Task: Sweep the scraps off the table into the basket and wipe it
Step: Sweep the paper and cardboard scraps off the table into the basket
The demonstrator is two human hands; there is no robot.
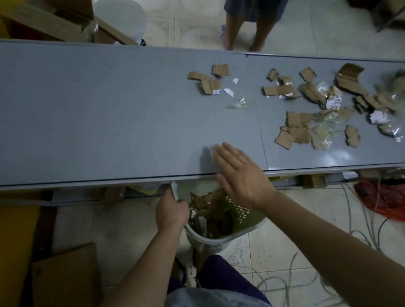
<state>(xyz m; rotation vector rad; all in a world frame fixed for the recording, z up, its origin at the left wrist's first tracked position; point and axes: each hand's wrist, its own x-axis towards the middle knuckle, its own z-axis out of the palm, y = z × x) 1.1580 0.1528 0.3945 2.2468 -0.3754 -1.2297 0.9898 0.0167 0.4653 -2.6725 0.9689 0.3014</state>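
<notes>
A long grey table (96, 113) runs across the view. Torn cardboard scraps (296, 126) and bits of clear plastic lie scattered over its right part, with a smaller cluster of scraps (209, 80) near the far edge. My left hand (171, 211) grips the rim of a pale perforated basket (241, 225) held just below the table's near edge; the basket holds cardboard pieces. My right hand (240, 174) is flat with straight fingers over the near edge, above the basket, holding nothing.
Another person's legs (247, 28) stand beyond the far edge. A white bucket (123, 16) and cardboard boxes (48, 17) sit at the far left. Loose cables (362, 232) and a red bag (384, 197) lie on the tiled floor to my right. A flat cardboard sheet (64, 285) lies at my left.
</notes>
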